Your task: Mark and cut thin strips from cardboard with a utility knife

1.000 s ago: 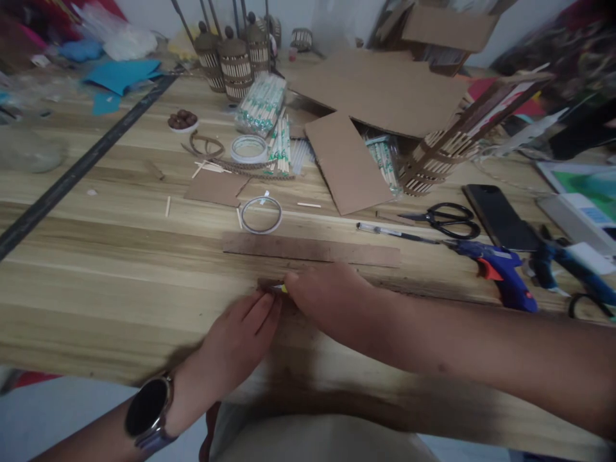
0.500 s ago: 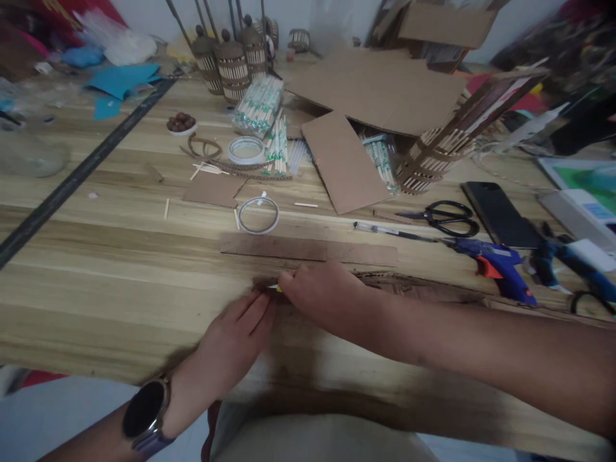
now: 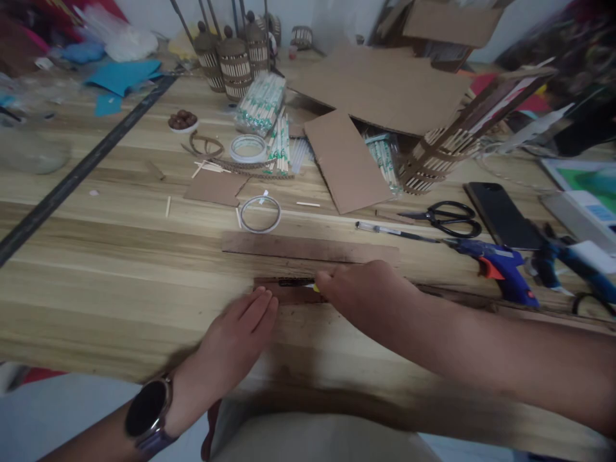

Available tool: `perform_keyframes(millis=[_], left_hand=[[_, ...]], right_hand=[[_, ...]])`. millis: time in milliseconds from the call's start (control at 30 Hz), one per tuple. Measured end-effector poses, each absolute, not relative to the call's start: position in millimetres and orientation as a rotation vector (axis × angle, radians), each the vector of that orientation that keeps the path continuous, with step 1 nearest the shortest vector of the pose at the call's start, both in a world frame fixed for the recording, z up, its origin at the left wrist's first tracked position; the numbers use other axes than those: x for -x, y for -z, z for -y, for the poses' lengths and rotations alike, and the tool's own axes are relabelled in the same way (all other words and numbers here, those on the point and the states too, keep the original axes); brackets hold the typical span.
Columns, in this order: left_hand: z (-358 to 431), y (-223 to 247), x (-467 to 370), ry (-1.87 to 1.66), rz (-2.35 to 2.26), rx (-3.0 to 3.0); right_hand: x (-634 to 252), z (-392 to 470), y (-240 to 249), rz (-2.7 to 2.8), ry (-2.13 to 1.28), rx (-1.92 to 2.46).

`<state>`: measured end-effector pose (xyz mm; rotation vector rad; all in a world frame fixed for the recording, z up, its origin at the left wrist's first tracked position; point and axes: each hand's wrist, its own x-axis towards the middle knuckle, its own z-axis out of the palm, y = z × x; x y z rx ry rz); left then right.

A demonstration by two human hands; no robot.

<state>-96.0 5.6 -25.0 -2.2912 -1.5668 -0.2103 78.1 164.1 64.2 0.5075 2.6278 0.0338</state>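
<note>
My left hand (image 3: 240, 337) lies with its fingers stretched out, pressing the left end of a brown cardboard strip (image 3: 291, 296) against the table. In my closed right hand (image 3: 363, 290) is a utility knife (image 3: 316, 288). Only a yellow bit and part of the blade show; the rest is hidden in the fist. The knife is over the strip, to the right of my left fingertips. My right hand and forearm cover much of the strip's right part. Just beyond lies another flat cardboard strip (image 3: 308, 247), touched by neither hand.
A tape ring (image 3: 260, 213), a pen (image 3: 394, 231), black scissors (image 3: 452, 218) and a blue glue gun (image 3: 500, 263) lie beyond my hands. Farther back are cardboard sheets (image 3: 349, 160), packed chopsticks (image 3: 260, 102) and a stick-and-cardboard model (image 3: 428, 160). A long dark bar (image 3: 91, 160) crosses the left side.
My right hand has drawn the knife rightward along the strip, away from my left fingers, uncovering more of the strip. My left hand has stayed in nearly the same place.
</note>
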Motion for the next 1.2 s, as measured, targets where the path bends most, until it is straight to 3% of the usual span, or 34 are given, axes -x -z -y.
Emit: perform_keyframes(millis=[233, 400, 600, 800, 967, 1100, 1200], left_hand=[[-6.9, 24.2, 96.6, 0.203, 1.606, 2.317], [-19.7, 14.3, 109.7, 0.566, 1.843, 2.279], [-42.3, 16.5, 133.2, 0.605, 2.169, 2.331], [-48.0, 8.3, 132.4, 0.776, 2.499, 2.342], [-45.3, 2.7, 124.5, 1.084, 2.809, 2.156], [-43.2, 7.3, 120.1, 1.584, 2.841, 2.067], [-39.3, 9.9, 120.7, 1.751, 2.811, 2.029]], right_hand=[[-115.1, -178.0, -69.9, -2.475, -0.207, -0.619], [-141.3, -196.4, -79.7, -2.61, -0.062, -0.65], [-111.0, -210.4, -69.5, -2.634, -0.242, -0.841], [-82.5, -208.2, -42.3, -2.706, -0.183, -0.873], [-55.7, -170.3, -42.7, -2.935, 0.181, -0.686], [-27.6, -149.6, -34.2, -3.023, 0.454, -0.541], [-16.0, -147.6, -29.5, -3.004, 0.545, -0.542]])
